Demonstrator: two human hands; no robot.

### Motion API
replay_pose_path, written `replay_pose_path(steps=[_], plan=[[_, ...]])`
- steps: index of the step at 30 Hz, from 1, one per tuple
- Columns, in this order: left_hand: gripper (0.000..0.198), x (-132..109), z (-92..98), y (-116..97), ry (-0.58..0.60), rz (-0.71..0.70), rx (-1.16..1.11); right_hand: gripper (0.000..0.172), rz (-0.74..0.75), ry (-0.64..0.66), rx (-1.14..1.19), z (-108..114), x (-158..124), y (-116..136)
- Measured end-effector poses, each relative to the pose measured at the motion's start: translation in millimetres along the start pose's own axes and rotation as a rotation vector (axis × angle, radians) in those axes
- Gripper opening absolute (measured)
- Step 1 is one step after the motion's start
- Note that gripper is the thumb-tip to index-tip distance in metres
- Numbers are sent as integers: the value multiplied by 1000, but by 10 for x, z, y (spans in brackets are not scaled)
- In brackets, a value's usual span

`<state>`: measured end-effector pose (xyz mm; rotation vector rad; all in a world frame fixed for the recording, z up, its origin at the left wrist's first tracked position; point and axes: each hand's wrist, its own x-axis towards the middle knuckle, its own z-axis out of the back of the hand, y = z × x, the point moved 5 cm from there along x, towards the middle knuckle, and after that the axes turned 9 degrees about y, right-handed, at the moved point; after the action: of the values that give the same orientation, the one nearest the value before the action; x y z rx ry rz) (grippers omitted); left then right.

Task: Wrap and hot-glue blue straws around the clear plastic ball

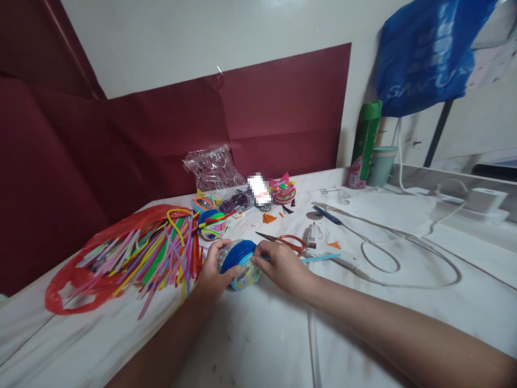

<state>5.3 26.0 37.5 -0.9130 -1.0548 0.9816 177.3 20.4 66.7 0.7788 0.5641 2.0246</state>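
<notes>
My left hand (216, 272) is wrapped round the left side of a ball (238, 256), thumb in front and fingers behind. Rows of dark blue fuzzy pipe cleaner cover part of the ball, with light blue rows beside them and a mottled yellowish-grey surface below. At the ball's right side, my right hand (278, 264) pinches a light blue pipe cleaner (323, 257) against it. The pipe cleaner's free end sticks out to the right behind my wrist. Scissors with red handles (293, 243) lie just beyond my right hand.
Many coloured pipe cleaners (161, 258) lie on a red plastic bag (60, 293) at left. Behind stand a decorated ball (213, 223) and a pink cat-eared one (284, 191). A glue gun (313, 237), looping cable (458, 275), blue-handled tool (327, 214) and green spray can (365, 145) are at right.
</notes>
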Motion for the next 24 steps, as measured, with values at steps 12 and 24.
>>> replay_pose_path(steps=[12, 24], plan=[[60, 9, 6, -21, -47, 27, 151, 9, -12, 23, -9, -25, 2, -20], [55, -11, 22, -62, -63, 7, 77, 9, 30, -6, 31, -12, 17, -17]])
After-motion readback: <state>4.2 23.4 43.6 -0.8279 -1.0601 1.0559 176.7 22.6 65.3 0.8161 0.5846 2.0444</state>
